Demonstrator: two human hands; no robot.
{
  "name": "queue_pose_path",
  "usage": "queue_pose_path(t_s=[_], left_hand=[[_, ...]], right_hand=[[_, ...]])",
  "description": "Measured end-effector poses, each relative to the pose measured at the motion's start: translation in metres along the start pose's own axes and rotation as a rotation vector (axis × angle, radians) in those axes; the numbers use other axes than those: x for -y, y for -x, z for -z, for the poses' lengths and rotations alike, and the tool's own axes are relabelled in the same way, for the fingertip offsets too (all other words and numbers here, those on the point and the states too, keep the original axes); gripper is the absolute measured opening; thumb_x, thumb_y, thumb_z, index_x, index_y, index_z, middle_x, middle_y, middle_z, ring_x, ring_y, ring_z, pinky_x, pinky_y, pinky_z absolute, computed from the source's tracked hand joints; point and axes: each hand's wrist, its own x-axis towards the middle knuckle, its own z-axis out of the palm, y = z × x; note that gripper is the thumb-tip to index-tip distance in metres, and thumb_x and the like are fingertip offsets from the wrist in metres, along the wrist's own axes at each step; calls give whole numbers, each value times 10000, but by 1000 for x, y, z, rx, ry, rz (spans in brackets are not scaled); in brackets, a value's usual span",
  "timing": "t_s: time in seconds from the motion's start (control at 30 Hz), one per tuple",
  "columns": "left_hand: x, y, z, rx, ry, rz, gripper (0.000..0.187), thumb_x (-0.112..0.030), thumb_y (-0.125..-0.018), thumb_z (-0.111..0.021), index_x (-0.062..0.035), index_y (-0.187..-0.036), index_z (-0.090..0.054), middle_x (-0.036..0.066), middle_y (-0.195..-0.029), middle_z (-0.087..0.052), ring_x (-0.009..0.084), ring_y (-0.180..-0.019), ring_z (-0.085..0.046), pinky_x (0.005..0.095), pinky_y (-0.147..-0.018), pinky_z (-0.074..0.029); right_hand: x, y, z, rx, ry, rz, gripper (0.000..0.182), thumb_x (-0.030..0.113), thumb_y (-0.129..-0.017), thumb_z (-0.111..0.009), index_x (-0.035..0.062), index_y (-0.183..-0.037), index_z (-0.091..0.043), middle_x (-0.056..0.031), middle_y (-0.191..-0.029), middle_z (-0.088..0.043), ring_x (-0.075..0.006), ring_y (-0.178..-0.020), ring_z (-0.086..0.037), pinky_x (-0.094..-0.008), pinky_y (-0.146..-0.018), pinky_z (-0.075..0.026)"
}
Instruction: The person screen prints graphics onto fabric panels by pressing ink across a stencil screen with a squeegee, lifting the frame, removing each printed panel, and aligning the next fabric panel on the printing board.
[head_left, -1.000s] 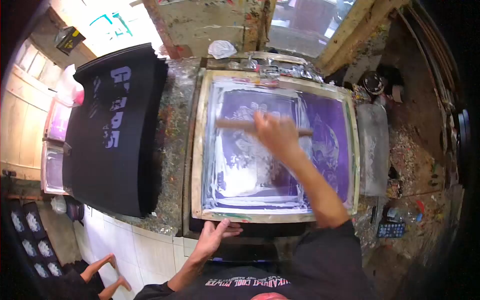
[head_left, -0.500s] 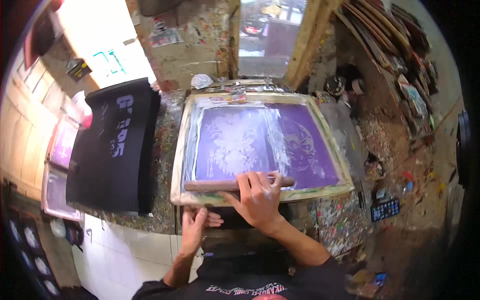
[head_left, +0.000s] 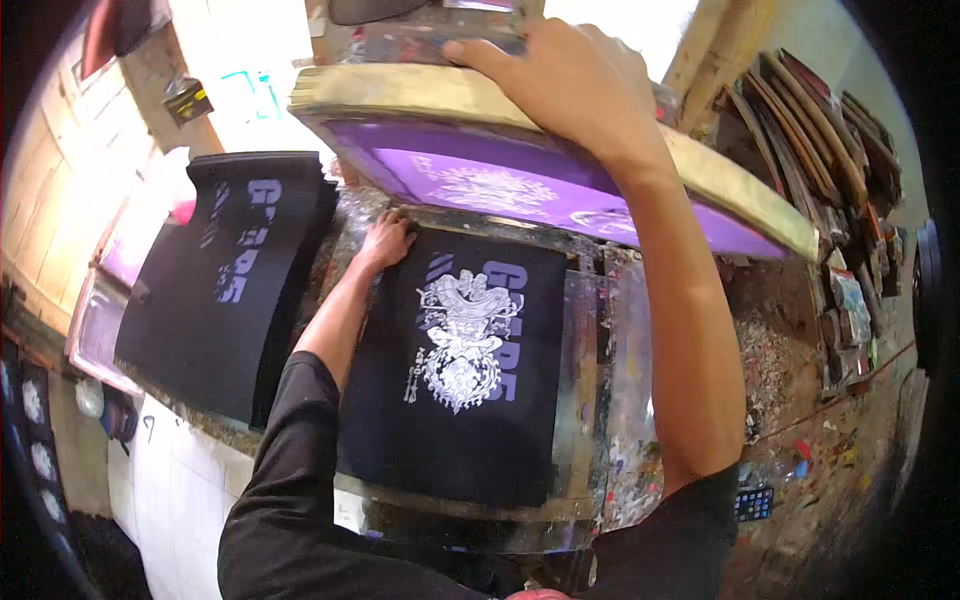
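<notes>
A wooden-framed printing screen (head_left: 400, 98) with purple mesh stands tilted up at the far side of the bench. My right hand (head_left: 585, 85) is closed over its raised top edge, the fingers partly hidden behind the wood. Below it, a black fabric panel (head_left: 390, 430) lies flat on the printing board, bearing a white ornate figure print (head_left: 465, 345) beside grey-purple lettering. My left hand (head_left: 388, 238) is at the panel's far left corner, its bent fingers gripping the fabric edge there. The thumb is hard to make out.
To the left lies a stack of black fabric panels (head_left: 190, 300) with lettering on top. Paint-spotted boards (head_left: 635, 440) and a phone (head_left: 754, 504) are on the right. Several thin frames (head_left: 810, 150) lean at the far right. A pale tiled floor (head_left: 180, 470) shows at lower left.
The screen has swung up from lying flat, uncovering the printed black panel. My right hand went from the squeegee to the screen's edge; my left hand moved from the near edge to the panel's far corner.
</notes>
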Motion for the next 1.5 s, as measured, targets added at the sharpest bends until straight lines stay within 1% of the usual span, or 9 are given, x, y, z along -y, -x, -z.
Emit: queue_pose_path(t_s=[0.33, 0.63, 0.77, 0.87, 0.9, 0.93, 1.03, 1.1, 1.5], left_hand=[[-80, 54, 152, -554, 585, 168, 234, -178, -925, -659, 17, -1055, -666, 221, -973, -716, 406, -918, -686, 434, -870, -529], [203, 302, 413, -1265, -89, 659, 321, -300, -929, -637, 16, -954, -685, 185, -902, -734, 319, -831, -701, 425, -748, -524], [231, 360, 418, -846, -1241, 821, 608, -278, -923, -651, 57, -1382, -437, 345, -1255, -578, 452, -1198, -566, 485, -981, -485], [37, 267, 356, -838, -217, 302, 381, -22, -910, -619, -7, -1284, -548, 219, -1262, -590, 379, -1170, -568, 445, -1006, -467], [-8, 263, 309, -448, 357, 390, 374, -70, -880, -648, 5, -1240, -576, 198, -1195, -619, 381, -1131, -587, 488, -991, -481], [-105, 229, 280, -441, -40, -300, 433, -85, -802, -742, -56, -1221, -632, 129, -1207, -630, 327, -1121, -597, 418, -975, -494], [-280, 214, 130, 93, 627, -610, 599, -234, -795, -765, -115, -1353, -582, 93, -1335, -590, 346, -1286, -520, 518, -1089, -416], [-352, 210, 58, -175, 666, -873, 645, -279, -854, -723, -138, -1450, -519, 109, -1404, -552, 319, -1327, -505, 617, -1124, -340], [-208, 266, 72, 250, 31, -245, 799, -728, -893, -518, -179, -1474, -497, 131, -1644, -257, 435, -1521, -147, 797, -1103, -50]], right_hand=[[-33, -44, -29, -4, -141, 75, 893, 793, -830, -506, -61, -915, -753, -260, -797, -711, -370, -769, -703, -472, -755, -519], [-12, -35, -2, 173, -64, -81, 861, 767, -844, -518, -22, -1126, -714, -295, -1041, -713, -413, -982, -706, -494, -883, -525], [-27, -52, -35, 69, -179, 63, 750, 712, -889, -515, 24, -1076, -748, -281, -921, -720, -415, -883, -708, -472, -843, -522], [-34, -58, -41, 135, -179, 56, 838, 764, -859, -495, 17, -1172, -711, -302, -1010, -713, -429, -957, -706, -485, -895, -524], [-28, -52, -37, 134, -152, 37, 876, 784, -830, -506, 3, -1171, -708, -293, -1004, -719, -425, -951, -713, -491, -879, -535], [-17, -40, -28, 48, -92, 39, 859, 785, -824, -511, 18, -1143, -730, -273, -979, -730, -409, -920, -723, -480, -857, -547], [-10, -24, -12, 91, -46, 19, 817, 781, -837, -504, 27, -986, -783, -236, -1055, -736, -385, -990, -718, -489, -894, -536], [-10, -20, -9, 88, -31, -13, 808, 771, -845, -505, 27, -992, -782, -234, -1065, -735, -382, -1007, -712, -493, -893, -533], [-13, -29, 3, 97, -182, 2, 751, 657, -880, -552, -57, -1030, -731, -297, -1088, -694, -448, -1051, -676, -494, -936, -515]])
